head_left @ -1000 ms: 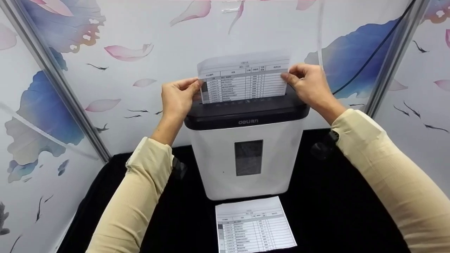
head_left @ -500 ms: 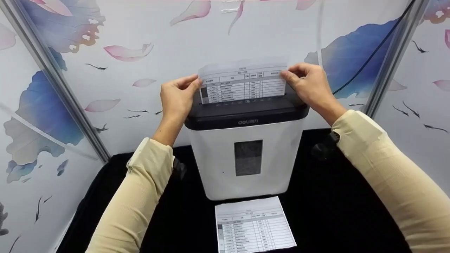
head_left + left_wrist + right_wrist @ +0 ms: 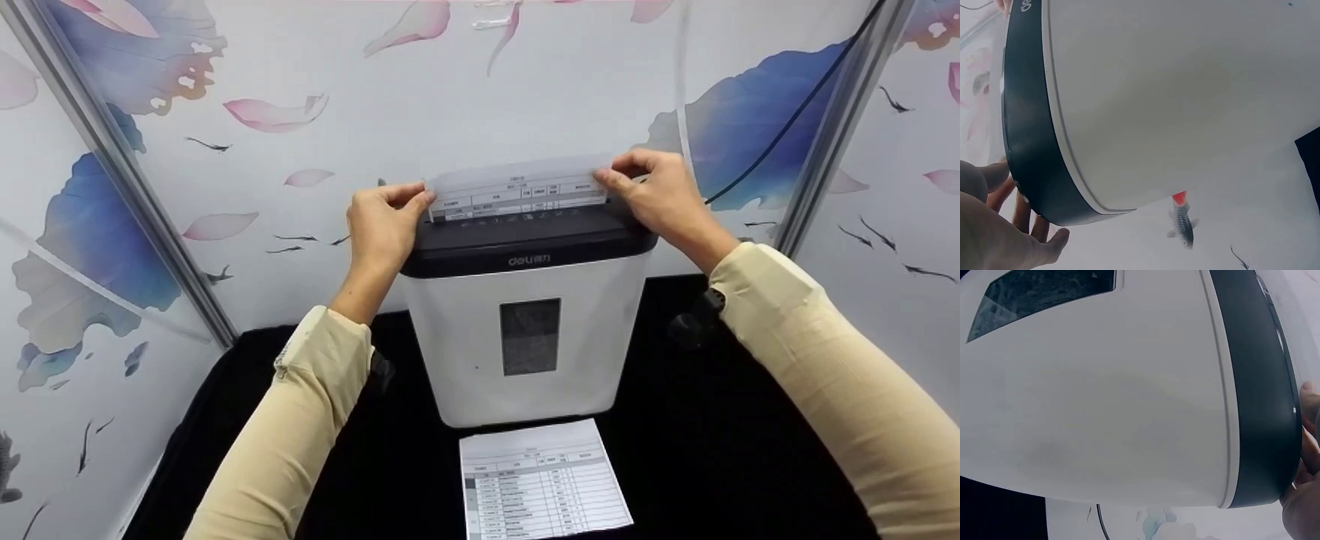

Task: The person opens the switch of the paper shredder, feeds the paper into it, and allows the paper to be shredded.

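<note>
A printed sheet of paper (image 3: pixel 517 187) stands in the top slot of a white paper shredder (image 3: pixel 457 337) with a black lid (image 3: pixel 480 244). Only its upper strip, with a table heading, shows above the slot. My left hand (image 3: pixel 381 229) pinches the sheet's left edge between thumb and forefinger. At the right edge, my right hand (image 3: pixel 658 193) pinches it the same way. Both wrist views are mostly filled by the shredder's body, with the left hand (image 3: pixel 1010 225) and right hand (image 3: pixel 1306 455) at the lid's ends.
Another printed sheet (image 3: pixel 544 480) lies on the black cloth (image 3: pixel 712 450) in front of the shredder. Patterned white panels (image 3: pixel 300 187) with metal posts (image 3: pixel 150 195) stand close behind and at both sides. A black cable (image 3: pixel 795 105) hangs at the right.
The sheet has sunk deeper into the shredder's slot, so less of it shows. Both hands have moved down with it, still holding its edges.
</note>
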Demonstrator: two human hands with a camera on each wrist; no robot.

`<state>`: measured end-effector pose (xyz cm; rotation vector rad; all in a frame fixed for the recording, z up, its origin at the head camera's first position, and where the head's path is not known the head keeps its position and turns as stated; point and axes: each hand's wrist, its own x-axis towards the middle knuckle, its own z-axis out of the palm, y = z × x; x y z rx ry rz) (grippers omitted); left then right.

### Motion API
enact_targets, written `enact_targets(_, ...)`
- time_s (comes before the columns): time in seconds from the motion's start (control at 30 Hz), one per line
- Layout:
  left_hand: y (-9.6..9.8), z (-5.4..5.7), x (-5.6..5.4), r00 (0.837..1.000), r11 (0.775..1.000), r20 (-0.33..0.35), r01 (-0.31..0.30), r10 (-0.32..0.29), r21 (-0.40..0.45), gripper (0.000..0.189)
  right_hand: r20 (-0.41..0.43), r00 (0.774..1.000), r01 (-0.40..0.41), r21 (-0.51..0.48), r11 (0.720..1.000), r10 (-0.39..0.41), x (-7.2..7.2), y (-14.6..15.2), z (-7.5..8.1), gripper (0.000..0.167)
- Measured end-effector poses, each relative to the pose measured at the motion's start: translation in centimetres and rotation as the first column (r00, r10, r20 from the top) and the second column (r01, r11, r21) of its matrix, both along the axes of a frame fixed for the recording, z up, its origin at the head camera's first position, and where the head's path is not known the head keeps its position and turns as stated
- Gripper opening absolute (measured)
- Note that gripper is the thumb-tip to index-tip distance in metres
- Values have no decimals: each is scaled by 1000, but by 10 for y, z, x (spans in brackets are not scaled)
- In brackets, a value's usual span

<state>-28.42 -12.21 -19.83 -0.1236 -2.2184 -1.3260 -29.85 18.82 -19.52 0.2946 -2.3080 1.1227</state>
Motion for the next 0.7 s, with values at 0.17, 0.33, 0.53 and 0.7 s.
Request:
enact_targets(0.17,0,-2,2,1000,1000,-9,13,-13,15,26,-18,1000,8,-12,1000,-8,1,1,0,33)
enact_targets(0.33,-1,-3,4,1000,999,-8,29,-29,28,27,-35,999,1,-17,1000,-1,3,3,-1,30)
enact_targets(0.53,-4,-3,6,998,997,-2,59,-59,51,28,-35,999,-10,-23,1000,9,4,5,-2,30)
enact_targets(0.7,-5,-3,9,997,994,-14,74,-74,79,27,-71,997,-41,-88,995,35,6,7,-2,30)
